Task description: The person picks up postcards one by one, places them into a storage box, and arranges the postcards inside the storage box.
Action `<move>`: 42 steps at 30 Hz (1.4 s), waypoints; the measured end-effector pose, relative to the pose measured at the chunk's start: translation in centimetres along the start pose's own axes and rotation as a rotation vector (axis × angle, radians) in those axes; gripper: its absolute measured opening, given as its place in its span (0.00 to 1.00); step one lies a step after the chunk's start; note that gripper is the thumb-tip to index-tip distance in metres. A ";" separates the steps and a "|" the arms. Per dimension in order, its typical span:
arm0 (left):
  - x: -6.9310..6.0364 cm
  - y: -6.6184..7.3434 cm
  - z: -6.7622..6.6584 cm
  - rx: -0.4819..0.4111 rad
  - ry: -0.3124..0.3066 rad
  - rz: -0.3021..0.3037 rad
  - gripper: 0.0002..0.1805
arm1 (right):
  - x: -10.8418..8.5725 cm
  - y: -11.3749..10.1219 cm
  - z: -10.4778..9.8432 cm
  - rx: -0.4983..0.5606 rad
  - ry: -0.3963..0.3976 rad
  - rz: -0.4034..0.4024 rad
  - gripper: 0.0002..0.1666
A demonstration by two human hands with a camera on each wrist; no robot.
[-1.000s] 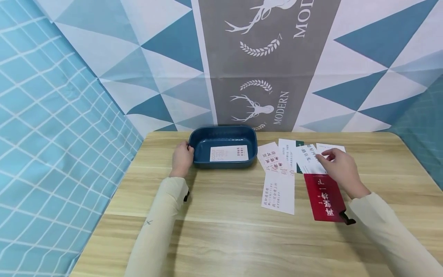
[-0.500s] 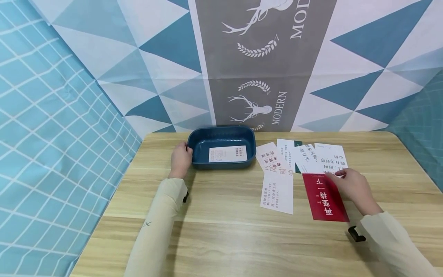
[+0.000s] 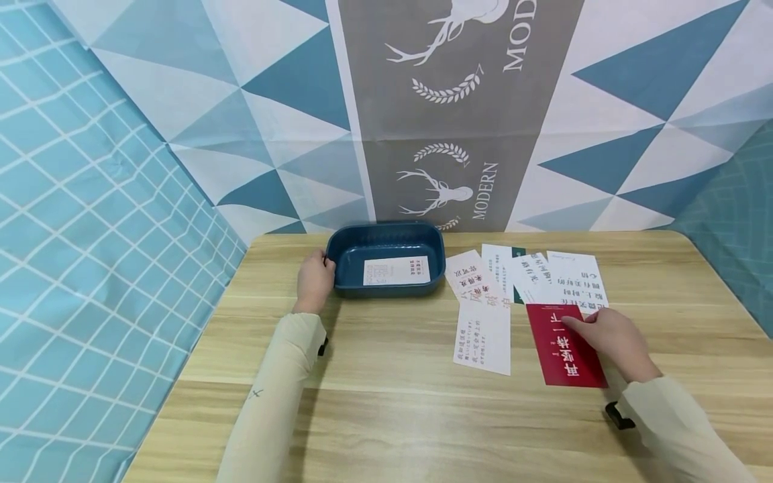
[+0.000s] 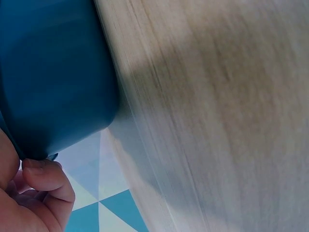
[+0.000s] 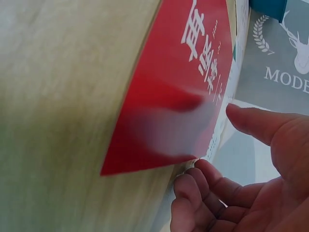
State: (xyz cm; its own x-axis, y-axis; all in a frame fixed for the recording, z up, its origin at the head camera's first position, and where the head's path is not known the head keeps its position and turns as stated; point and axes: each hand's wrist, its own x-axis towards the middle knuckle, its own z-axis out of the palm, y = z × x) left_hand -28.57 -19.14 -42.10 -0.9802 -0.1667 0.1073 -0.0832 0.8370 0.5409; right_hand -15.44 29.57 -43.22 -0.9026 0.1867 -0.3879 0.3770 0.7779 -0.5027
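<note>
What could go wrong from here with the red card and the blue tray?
The right hand is at the red card's edge, thumb and fingers apart, so the card may slide rather than lift. Its far end meets or overlaps a white card, which could get dragged along. The left hand grips one end of the blue tray; a tug might shift it.

Lit brightly in head view, with glare on table (image 3: 410, 429) and soft shadow beside left sleeve (image 3: 272, 389). Dimmer in both wrist views, somewhat blurred, with hazy reflection on card (image 5: 169, 92).
</note>
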 end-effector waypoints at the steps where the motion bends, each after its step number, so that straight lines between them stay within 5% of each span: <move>1: 0.0 0.0 0.0 0.000 -0.001 0.002 0.14 | 0.0 -0.1 0.0 0.001 -0.001 0.007 0.44; 17: 0.0 -0.1 0.0 -0.004 0.002 0.023 0.15 | 0.3 -0.5 0.3 -0.052 -0.012 0.026 0.43; 29: -0.3 -0.1 0.0 0.010 0.000 0.009 0.17 | 0.4 -0.1 0.1 0.037 -0.013 -0.004 0.42; 42: -0.1 -0.1 0.0 0.005 -0.001 0.017 0.16 | 0.7 0.1 -0.1 0.060 0.101 -0.041 0.27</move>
State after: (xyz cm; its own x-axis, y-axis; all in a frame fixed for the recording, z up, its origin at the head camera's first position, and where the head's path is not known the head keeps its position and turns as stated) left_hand -28.43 -19.21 -42.20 -0.9816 -0.1516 0.1157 -0.0669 0.8421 0.5351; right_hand -16.02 29.87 -43.47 -0.9328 0.2173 -0.2876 0.3481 0.7497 -0.5628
